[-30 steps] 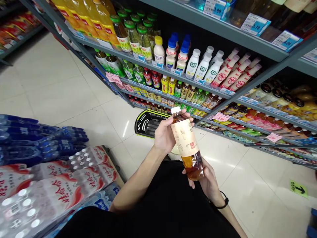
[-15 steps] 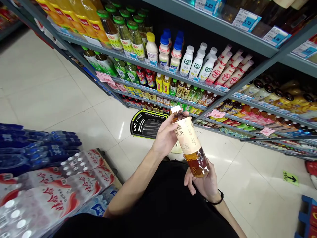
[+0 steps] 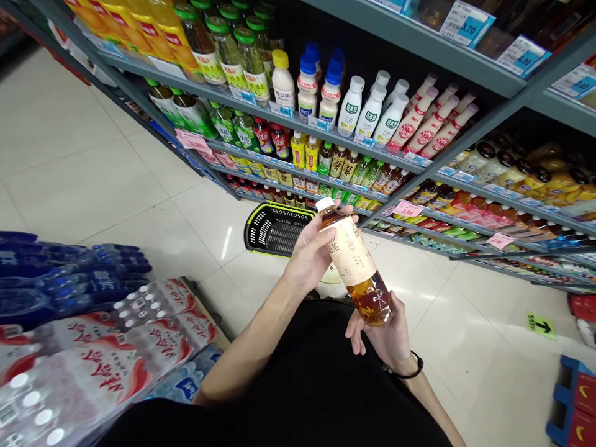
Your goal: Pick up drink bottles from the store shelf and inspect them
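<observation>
A bottle of amber drink (image 3: 356,261) with a white cap and a cream label tilts in front of my body, cap end to the upper left. My left hand (image 3: 310,254) is wrapped round its upper part, below the cap. At the bottle's base, my right hand (image 3: 386,332) supports it, with the thumb along its side and some fingers curled below. A dark band circles my right wrist. Beyond my left hand, a black basket with a green rim (image 3: 272,228) stands on the floor, partly covered by the hand.
Shelves of drinks (image 3: 372,118) run across the front and right. At the lower left are wrapped bottle packs (image 3: 107,366) and blue bottle packs (image 3: 69,273). A green arrow sign (image 3: 541,325) marks the floor at right, near a blue crate (image 3: 561,397).
The bottle has turned slightly in my hands, so its label shows a different part. Its base sits a little higher. The view has shifted slightly.
</observation>
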The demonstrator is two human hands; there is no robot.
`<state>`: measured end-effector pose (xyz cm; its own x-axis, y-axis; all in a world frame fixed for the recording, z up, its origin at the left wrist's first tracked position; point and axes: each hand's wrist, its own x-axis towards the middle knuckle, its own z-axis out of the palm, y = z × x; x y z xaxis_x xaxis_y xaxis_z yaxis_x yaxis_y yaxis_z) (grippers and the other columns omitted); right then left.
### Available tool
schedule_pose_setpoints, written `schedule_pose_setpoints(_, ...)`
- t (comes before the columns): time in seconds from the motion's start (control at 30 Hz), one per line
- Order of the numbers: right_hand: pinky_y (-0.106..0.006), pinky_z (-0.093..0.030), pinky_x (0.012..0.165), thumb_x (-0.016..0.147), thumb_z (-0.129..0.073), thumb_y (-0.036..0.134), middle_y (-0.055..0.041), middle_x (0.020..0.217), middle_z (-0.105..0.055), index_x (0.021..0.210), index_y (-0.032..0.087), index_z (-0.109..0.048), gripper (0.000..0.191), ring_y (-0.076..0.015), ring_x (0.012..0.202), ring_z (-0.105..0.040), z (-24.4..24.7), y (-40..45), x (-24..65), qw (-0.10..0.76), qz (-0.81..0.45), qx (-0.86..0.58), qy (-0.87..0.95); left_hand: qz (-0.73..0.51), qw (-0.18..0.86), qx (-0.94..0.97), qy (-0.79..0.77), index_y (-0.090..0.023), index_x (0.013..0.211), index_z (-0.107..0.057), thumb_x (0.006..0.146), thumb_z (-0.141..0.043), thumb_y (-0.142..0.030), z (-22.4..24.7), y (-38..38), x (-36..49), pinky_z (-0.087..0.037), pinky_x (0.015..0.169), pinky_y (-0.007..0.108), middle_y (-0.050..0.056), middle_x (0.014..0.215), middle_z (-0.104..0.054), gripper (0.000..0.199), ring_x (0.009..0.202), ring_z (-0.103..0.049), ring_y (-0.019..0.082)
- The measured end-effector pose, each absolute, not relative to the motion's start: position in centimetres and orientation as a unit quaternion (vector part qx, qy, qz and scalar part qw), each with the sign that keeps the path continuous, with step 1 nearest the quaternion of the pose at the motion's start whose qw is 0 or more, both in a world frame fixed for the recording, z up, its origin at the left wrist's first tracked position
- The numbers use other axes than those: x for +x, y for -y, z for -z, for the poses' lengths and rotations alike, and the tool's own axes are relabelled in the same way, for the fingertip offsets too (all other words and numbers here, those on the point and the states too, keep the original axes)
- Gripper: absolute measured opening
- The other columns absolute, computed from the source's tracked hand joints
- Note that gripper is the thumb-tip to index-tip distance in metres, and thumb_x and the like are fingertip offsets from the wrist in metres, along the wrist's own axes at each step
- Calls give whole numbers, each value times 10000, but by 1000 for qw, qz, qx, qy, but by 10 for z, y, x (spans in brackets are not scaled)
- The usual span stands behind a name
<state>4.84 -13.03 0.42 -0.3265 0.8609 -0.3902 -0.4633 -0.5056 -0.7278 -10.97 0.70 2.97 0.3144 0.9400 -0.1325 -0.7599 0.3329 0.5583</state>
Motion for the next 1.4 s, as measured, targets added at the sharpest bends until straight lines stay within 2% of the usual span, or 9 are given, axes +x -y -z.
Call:
schedule_pose_setpoints(0.1, -262, -492, 450, 994, -168, 784, -178, 718, -730, 878, 44, -790, 974, -201, 526, -671, -3, 132, 46, 448, -767, -388, 247, -540, 780, 221, -227, -222, 1327, -664, 828, -814, -265, -28, -6, -110, -529, 1080, 425, 99, 1416, -653, 523, 1327, -602, 308)
schedule_pose_setpoints(0.17, -261, -511, 453, 967, -392, 790, -153, 832, -761, 1046, 86, -760, 798, -191, 548, -679, -1, 134, 43, 484, -732, -404, 258, -546, 769, 238, -230, -225, 1307, -678, 814, -840, -254, -26, -6, -110, -526, 1071, 379, 91, 1393, -666, 519, 1313, -611, 286)
schedule_pose_setpoints(0.33, -232, -500, 444, 969, -680, 484, -89, 844, -765, 1160, 155, -646, 383, -148, 507, -654, 7, 138, 38, 507, -677, -446, 293, -541, 757, 272, -245, -222, 1311, -676, 798, -868, -259, -24, -4, -113, -514, 1062, 344, 95, 1362, -679, 549, 1289, -618, 265)
schedule_pose_setpoints(0.47, -230, -493, 481, 881, -786, 440, -56, 862, -730, 1115, 176, -618, 390, -158, 627, -661, 15, 142, 38, 515, -580, -524, 350, -524, 775, 269, -227, -227, 1324, -678, 823, -843, -258, -23, -4, -117, -531, 1041, 351, 99, 1372, -672, 528, 1281, -623, 270)
schedule_pose_setpoints(0.6, -256, -547, 717, 771, -886, 306, -22, 951, -707, 1086, 188, -657, 407, -149, 803, -645, 21, 147, 40, 474, -441, -640, 415, -523, 785, 268, -197, -227, 1306, -695, 851, -806, -224, -19, -4, -119, -534, 1061, 396, 94, 1327, -694, 468, 1231, -654, 266)
schedule_pose_setpoints(0.77, -272, -563, 776, 763, -895, 294, -31, 1020, -724, 1165, 208, -645, 481, -164, 854, -678, 24, 149, 43, 469, -439, -639, 423, -535, 782, 259, -189, -220, 1303, -695, 860, -775, -209, -18, 0, -122, -527, 1080, 412, 88, 1335, -701, 451, 1236, -662, 269)
schedule_pose_setpoints(0.97, -206, -364, 364, 952, -587, 661, -77, 818, -752, 1331, 165, -540, 625, -108, 356, -531, 10, 145, 55, 459, -722, -406, 321, -576, 766, 226, -173, -139, 1189, -716, 887, -697, -266, -28, 14, -126, -508, 1112, 450, 134, 1305, -725, 328, 1261, -666, 321)
schedule_pose_setpoints(1.27, -197, -363, 244, 924, 11, 870, -97, 587, -733, 1280, 146, -561, 989, -129, 175, -401, 30, 169, 69, 324, -943, 28, 68, -611, 738, 225, -179, -186, 1329, -681, 907, -720, -311, -46, 51, -107, -529, 1092, 498, 106, 1273, -720, 442, 1266, -655, 343)
schedule_pose_setpoints(1.4, -198, -389, 263, 938, -12, 861, -129, 600, -734, 1246, 110, -560, 980, -126, 185, -417, 39, 187, 79, 332, -937, 93, 58, -602, 730, 248, -209, -207, 1383, -654, 914, -736, -320, -53, 70, -92, -528, 1085, 469, 111, 1316, -701, 489, 1294, -635, 335)
